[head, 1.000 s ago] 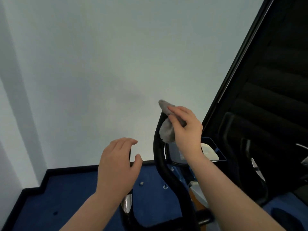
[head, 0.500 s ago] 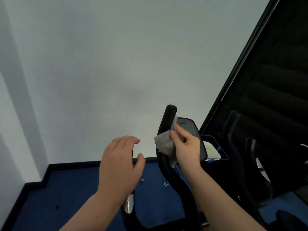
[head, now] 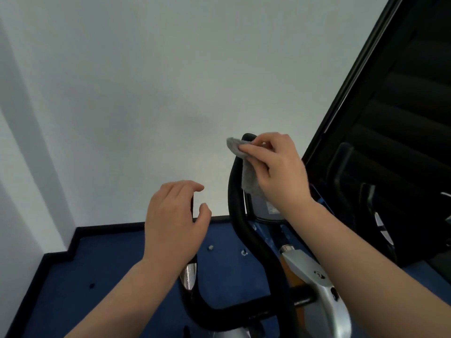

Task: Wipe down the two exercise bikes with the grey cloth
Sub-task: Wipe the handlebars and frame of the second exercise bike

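An exercise bike with black curved handlebars (head: 246,230) and a silver frame (head: 324,296) stands right below me. My right hand (head: 275,167) pinches the grey cloth (head: 245,167) and presses it against the top end of the right handlebar grip. The bike's console is mostly hidden behind that hand. My left hand (head: 170,223) hovers curled around the left handlebar grip, fingers apart, with the thumb off the bar. A second bike (head: 371,215) shows dimly in the dark area at the right.
A white wall fills the view ahead, with a black skirting board (head: 109,228) and blue carpet (head: 117,284) below. A dark framed panel (head: 402,118) rises on the right, reflecting or showing bike parts.
My right hand has slid the cloth up the right handlebar from beside the console to the grip's top end. The left hand has stayed where it was.
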Action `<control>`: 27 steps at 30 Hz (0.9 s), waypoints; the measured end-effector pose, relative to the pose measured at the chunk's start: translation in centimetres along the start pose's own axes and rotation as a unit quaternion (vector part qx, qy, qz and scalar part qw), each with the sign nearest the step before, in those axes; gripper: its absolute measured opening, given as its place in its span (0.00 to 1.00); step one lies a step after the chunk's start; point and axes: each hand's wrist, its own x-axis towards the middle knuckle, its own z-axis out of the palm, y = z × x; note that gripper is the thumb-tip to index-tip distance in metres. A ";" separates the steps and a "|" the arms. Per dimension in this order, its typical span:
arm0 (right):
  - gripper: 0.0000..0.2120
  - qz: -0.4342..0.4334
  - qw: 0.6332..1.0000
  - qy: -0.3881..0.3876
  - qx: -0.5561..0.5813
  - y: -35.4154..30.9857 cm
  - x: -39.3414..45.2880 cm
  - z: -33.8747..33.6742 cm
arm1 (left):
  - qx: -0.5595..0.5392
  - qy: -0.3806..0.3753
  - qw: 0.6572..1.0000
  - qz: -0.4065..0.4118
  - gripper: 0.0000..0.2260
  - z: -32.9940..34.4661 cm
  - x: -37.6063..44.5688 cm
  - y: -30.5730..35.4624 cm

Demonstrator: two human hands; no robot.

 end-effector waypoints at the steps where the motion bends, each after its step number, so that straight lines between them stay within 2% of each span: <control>1: 0.09 0.011 1.000 -0.013 -0.013 -0.1 0.2 0.5 | 0.000 0.001 1.000 0.001 0.12 0.0 0.0 0.0; 5: 0.07 0.008 0.999 -0.042 -0.033 -0.2 -1.1 2.5 | 0.001 0.007 1.000 0.001 0.13 0.1 0.2 0.1; 7: 0.08 0.008 0.995 -0.098 -0.031 -0.1 -2.4 2.9 | -0.001 0.011 1.000 0.000 0.12 0.2 0.2 0.0; 11: 0.10 0.044 0.972 -0.222 0.071 0.4 -4.5 0.6 | -0.001 0.013 1.000 -0.001 0.12 0.1 0.2 0.0; 13: 0.10 0.016 0.949 -0.309 0.065 0.7 -3.8 -1.1 | -0.003 0.009 1.000 0.000 0.11 0.2 0.1 0.0; 14: 0.10 -0.009 0.943 -0.328 0.053 0.6 -3.2 -1.5 | -0.005 0.009 1.000 -0.002 0.11 0.2 0.1 -0.1; 16: 0.10 -0.035 0.965 -0.258 0.032 0.0 -1.4 -1.1 | -0.008 0.013 1.000 -0.006 0.11 0.1 0.1 0.0; 18: 0.12 -0.045 0.981 -0.185 -0.044 -1.0 0.1 0.5 | -0.011 0.015 1.000 -0.009 0.12 0.1 0.1 0.1; 20: 0.17 -0.064 0.968 -0.200 -0.139 -1.5 0.1 2.3 | -0.011 0.012 1.000 -0.007 0.12 0.2 0.1 0.2; 21: 0.18 -0.066 0.964 -0.213 -0.146 -1.4 -0.5 2.9 | -0.010 0.012 1.000 -0.005 0.12 0.2 0.1 0.1; 23: 0.18 -0.042 0.966 -0.233 -0.102 -0.8 -1.9 2.9 | -0.009 0.015 1.000 -0.004 0.12 0.2 0.1 0.0; 27: 0.12 -0.017 0.967 -0.254 0.023 0.0 -4.6 0.9 | -0.013 0.021 1.000 -0.006 0.11 0.4 0.1 0.0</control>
